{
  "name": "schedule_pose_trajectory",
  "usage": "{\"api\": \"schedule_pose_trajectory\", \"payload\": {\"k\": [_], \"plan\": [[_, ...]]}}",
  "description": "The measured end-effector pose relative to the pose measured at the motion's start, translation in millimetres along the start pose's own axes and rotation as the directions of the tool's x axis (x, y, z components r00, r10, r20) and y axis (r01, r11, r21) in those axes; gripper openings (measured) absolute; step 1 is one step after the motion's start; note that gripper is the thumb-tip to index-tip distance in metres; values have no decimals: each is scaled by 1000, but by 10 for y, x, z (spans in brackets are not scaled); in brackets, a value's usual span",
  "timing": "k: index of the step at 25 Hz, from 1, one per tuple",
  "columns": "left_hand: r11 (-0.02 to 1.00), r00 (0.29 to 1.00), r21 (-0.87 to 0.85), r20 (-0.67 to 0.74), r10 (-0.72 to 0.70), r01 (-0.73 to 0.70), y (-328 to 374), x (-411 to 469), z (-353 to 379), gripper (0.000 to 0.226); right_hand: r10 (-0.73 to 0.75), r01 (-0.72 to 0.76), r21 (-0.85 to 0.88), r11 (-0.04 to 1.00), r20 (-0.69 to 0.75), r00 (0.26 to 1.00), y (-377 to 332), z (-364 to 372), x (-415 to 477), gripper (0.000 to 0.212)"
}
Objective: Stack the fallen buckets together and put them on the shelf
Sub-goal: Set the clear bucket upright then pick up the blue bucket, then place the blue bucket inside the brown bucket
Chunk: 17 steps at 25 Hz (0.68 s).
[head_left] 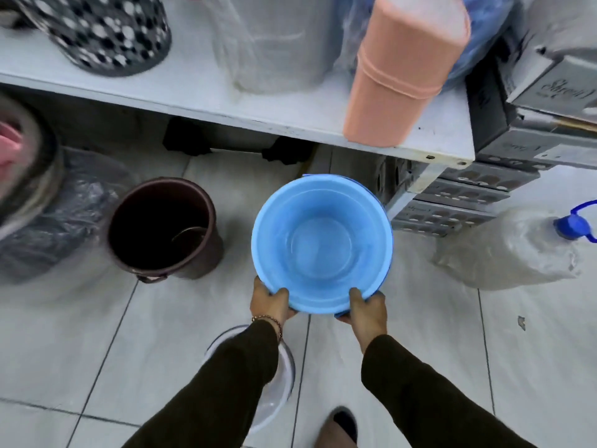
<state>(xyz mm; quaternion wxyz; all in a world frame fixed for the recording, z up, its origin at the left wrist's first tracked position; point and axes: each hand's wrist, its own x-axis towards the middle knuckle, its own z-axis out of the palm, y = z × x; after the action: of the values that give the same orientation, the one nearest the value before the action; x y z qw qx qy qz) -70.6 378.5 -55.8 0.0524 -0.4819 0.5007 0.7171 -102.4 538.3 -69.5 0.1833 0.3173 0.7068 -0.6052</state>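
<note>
I hold a light blue bucket upright in front of me, its mouth facing up, with a second blue rim showing under it as if nested. My left hand grips the near rim on the left and my right hand grips it on the right, thumbs inside. The bucket hangs above the tiled floor, just below the front edge of the white shelf. A dark brown bucket stands upright on the floor to the left. A clear bucket sits on the floor under my left forearm.
On the shelf stand a black spotted basket, a wrapped white container and a leaning peach bin. Grey crates sit under the shelf's right end. A plastic-wrapped item with a blue cap lies on the right, wrapped goods on the left.
</note>
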Motion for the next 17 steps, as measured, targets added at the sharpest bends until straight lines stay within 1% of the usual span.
{"api": "schedule_pose_trajectory", "payload": {"k": [2, 4, 6, 8, 10, 12, 14, 17], "plan": [[998, 999, -41, -34, 38, -39, 230, -234, -371, 46, -98, 99, -33, 995, 40, 994, -193, 229, -426, 25], [994, 995, -88, -76, 58, -65, 542, -369, -766, 46, -162, 166, -44, 985, 66, 985, -413, 570, -782, 25], [986, 990, -131, -113, 88, -103, 835, -424, -1084, 46, -210, 214, -33, 976, 102, 972, -601, 901, -1042, 26], [969, 978, -192, -170, 122, -154, 1157, -432, -1423, 48, -253, 263, -31, 964, 181, 950, -824, 1281, -1260, 26], [954, 963, -233, -235, 133, -189, 1432, -431, -1697, 46, -257, 274, -41, 961, 242, 936, -1061, 1628, -1434, 26], [936, 948, -294, -303, 99, -192, 1606, -349, -1934, 44, -247, 268, -45, 962, 273, 930, -1191, 1988, -1464, 25], [923, 941, -341, -332, 58, -177, 1720, -240, -2058, 44, -236, 266, -76, 961, 275, 932, -1226, 2270, -1363, 28], [917, 937, -387, -347, -42, -102, 1689, 236, -2394, 49, -216, 274, -207, 939, 263, 940, -931, 2879, -1073, 38]]}}
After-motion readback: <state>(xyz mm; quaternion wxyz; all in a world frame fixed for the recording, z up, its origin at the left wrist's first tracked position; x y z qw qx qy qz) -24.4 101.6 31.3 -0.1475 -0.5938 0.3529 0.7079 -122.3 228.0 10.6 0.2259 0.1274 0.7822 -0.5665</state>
